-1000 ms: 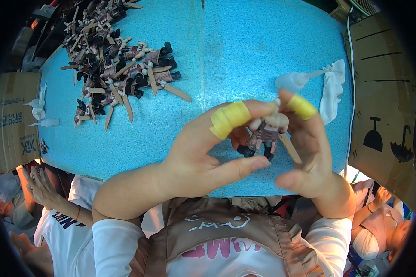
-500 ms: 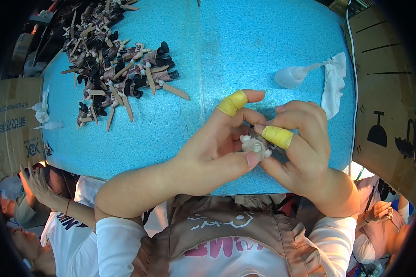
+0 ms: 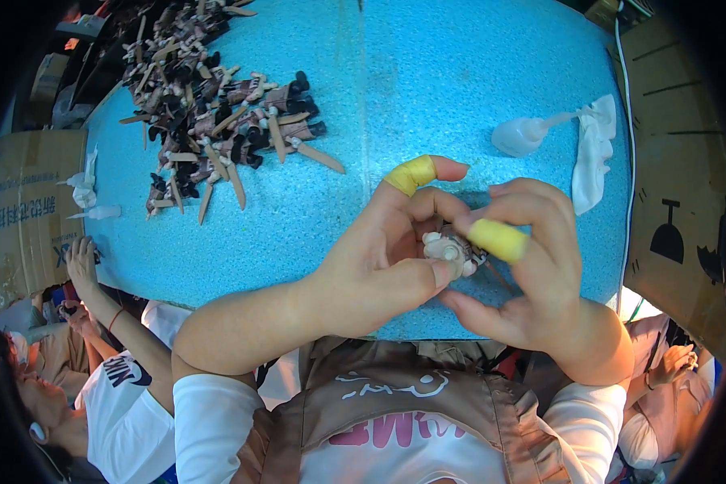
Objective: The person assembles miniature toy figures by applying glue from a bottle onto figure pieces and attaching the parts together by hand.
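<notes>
Two hands pinch one small figurine (image 3: 453,248): my left hand (image 3: 379,250) pins it with the thumb, my right hand (image 3: 524,266) presses opposite. If either squeeze slackens, I reckon it drops onto the blue table (image 3: 427,97) beneath.

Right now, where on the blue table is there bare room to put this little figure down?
The blue table is bare in a wide patch between the pile of figures and the squeeze bottle. Another patch lies below the pile, left of your left hand. The upper left is crowded.
</notes>
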Motion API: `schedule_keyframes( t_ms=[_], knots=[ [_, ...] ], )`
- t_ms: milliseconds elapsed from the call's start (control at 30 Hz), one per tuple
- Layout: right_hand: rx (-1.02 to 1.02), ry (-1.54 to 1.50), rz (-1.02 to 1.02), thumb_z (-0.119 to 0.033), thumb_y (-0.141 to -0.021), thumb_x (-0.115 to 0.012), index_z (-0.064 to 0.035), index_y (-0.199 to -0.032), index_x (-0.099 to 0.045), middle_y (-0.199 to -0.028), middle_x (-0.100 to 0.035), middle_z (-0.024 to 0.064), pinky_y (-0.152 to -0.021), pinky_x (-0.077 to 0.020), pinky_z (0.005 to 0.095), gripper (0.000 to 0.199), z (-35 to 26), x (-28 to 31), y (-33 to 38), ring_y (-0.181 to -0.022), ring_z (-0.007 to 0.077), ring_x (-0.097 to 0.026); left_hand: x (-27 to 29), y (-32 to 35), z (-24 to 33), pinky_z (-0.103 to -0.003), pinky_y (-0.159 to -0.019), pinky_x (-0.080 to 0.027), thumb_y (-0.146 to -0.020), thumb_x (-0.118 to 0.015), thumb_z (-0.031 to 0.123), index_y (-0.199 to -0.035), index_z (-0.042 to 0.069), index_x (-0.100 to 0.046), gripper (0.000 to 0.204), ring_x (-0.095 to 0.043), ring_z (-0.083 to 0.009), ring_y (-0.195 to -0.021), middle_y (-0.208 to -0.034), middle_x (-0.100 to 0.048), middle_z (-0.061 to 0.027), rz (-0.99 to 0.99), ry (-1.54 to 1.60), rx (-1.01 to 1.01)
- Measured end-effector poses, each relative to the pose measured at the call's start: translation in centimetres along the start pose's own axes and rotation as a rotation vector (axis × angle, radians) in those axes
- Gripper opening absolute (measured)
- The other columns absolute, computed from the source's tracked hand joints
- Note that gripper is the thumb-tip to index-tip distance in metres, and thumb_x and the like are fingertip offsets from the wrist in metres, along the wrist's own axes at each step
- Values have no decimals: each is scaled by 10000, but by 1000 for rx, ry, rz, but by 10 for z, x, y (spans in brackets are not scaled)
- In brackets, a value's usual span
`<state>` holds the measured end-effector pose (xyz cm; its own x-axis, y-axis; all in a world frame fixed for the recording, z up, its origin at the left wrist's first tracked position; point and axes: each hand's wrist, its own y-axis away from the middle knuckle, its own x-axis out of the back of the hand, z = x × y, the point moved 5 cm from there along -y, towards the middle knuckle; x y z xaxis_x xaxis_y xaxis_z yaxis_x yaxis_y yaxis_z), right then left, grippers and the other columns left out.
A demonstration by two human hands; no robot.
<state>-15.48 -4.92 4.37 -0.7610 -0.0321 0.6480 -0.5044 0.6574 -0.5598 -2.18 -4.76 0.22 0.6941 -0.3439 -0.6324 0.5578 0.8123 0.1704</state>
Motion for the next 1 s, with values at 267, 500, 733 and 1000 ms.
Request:
schedule_keyframes(
  t_ms=[267,500,733,1000],
  knots=[
    [-220,-229,523,-268,-728,-694,14,-1262,-407,-1140,-509,130,-887,-381,386,668,48,35,10,-1053,255,-484,11,-4,4,-278,-790,-424,-794,-549,54,-1344,79,-211,646,-520,-153,-937,-1069,-511,-113,28,-145,-63],
    [-340,84,40,-75,-751,-654,8,-1127,-511,-1064,-556,150,-812,-401,363,411,78,2,13,-956,267,-523,42,-28,40,-272,-688,-456,-838,-534,147,-1305,60,-282,537,-564,-182,-854,-1024,-539,-127,276,-219,52],
    [-345,54,58,-71,-781,-628,13,-984,-557,-967,-585,160,-770,-418,362,231,75,3,9,-884,311,-547,43,-77,230,-394,-761,-516,-887,-512,376,-1282,-10,-365,571,-599,-298,-893,-1239,-425,-200,491,-435,-699],
    [-447,-95,74,-86,-809,-611,17,-1061,-537,-999,-584,159,-804,-421,355,282,75,4,13,-934,294,-555,73,-44,120,-412,-770,-495,-794,-527,583,-989,-8,-607,628,-611,-323,-904,-972,-623,-190,403,-2153,512]
  ],
)
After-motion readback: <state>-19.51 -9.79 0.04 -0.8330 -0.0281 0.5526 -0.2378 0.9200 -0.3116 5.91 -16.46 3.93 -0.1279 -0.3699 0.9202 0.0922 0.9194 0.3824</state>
